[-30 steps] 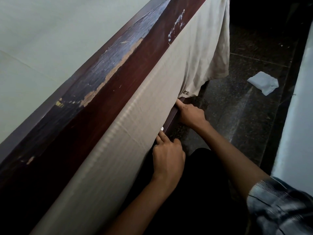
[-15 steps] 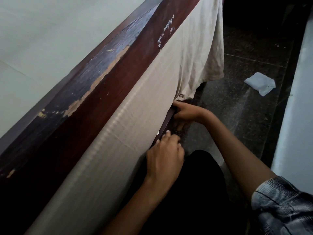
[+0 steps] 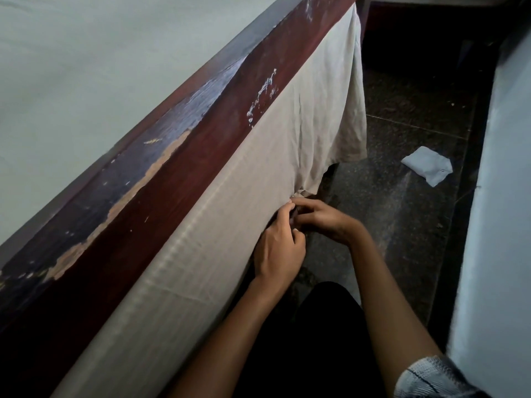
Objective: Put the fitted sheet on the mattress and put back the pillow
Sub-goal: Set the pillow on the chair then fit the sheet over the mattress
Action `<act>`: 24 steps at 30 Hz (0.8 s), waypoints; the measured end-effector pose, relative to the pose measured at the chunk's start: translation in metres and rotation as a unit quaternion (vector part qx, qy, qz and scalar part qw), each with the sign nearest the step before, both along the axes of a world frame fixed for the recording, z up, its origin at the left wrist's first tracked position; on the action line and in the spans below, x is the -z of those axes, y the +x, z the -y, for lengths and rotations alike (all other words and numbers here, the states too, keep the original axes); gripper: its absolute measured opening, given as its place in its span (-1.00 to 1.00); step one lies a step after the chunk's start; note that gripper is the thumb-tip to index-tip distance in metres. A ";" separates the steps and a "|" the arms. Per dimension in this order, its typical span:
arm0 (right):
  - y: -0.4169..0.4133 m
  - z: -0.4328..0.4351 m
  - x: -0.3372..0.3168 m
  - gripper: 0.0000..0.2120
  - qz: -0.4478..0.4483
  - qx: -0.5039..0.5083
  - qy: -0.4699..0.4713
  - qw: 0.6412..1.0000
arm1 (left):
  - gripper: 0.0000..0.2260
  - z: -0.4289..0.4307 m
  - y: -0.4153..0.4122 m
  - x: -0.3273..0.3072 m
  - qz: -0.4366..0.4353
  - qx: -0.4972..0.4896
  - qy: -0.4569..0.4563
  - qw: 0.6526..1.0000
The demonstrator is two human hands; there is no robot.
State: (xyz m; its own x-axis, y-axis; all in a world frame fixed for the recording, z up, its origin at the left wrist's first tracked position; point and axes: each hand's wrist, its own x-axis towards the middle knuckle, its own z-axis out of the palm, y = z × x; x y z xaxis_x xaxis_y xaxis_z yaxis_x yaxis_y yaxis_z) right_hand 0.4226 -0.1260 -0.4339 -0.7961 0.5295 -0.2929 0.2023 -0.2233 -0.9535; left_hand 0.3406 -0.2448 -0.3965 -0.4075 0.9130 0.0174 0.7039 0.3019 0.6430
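Two hands meet at the lower edge of the bedside. At the near right, a patterned sleeve (image 3: 431,377) covers the upper part of the right arm. A dark-clothed leg (image 3: 310,340) lies between the two forearms.

The left hand (image 3: 280,248) is the nearer one. Its grip is closed, the fingers curled and pinching the bottom edge of the fitted sheet (image 3: 224,219). The right hand (image 3: 324,219) lies just beyond it and touches it. Its grip is also closed, thumb and fingers pinching the same edge where the cloth bunches.

The fitted sheet is beige and covers the side of the bed below a wooden rail (image 3: 184,179). It is stretched smooth from the near left up to the hands. Beyond the hands it hangs in loose folds, its far corner free above the floor (image 3: 402,225).

The rail is dark red-brown and runs from near left to far right. Its finish is worn through in pale patches, with white flecks farther along. To its left is a pale surface (image 3: 86,81); I cannot tell what it is.

On the dark stone floor, to the far right of the hands and well apart from them, lies a pale scrap of cloth (image 3: 428,165). A pale upright surface (image 3: 502,225) borders the floor on the right.
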 end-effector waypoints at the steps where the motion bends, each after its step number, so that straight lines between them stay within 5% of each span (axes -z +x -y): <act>1: 0.002 0.002 0.003 -0.68 -0.021 0.015 -0.024 0.999 | -0.53 -0.001 0.000 -0.001 -0.005 0.005 -0.006 1.000; 8: 0.004 0.001 0.000 -0.75 -0.020 0.040 -0.048 0.998 | -0.58 -0.007 -0.007 -0.008 0.106 -0.008 -0.025 0.994; 11: 0.032 -0.007 0.009 -0.74 -0.123 0.282 -0.135 0.942 | -0.52 -0.012 -0.011 -0.012 0.157 -0.014 -0.065 0.985; 13: 0.053 -0.018 0.010 -0.70 -0.057 0.374 -0.021 0.926 | -0.49 -0.013 -0.008 -0.012 0.155 -0.014 -0.077 0.985; 18: 0.033 -0.023 -0.008 -0.58 0.049 0.213 0.168 0.961 | -0.47 -0.009 -0.005 -0.010 0.060 -0.009 -0.091 0.994; 24: 0.012 -0.031 0.000 -0.50 0.121 0.157 0.282 0.939 | -0.44 -0.006 -0.010 -0.013 0.090 0.034 -0.102 0.990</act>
State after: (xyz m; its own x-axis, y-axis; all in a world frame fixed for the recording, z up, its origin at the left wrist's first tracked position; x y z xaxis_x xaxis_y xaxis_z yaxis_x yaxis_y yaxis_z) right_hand 0.4347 -0.0949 -0.4335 -0.5215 0.8520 -0.0467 0.4361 0.2191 -0.8728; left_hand 0.3306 -0.2383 -0.3830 -0.3247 0.9156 -0.2372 0.6062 0.3940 0.6909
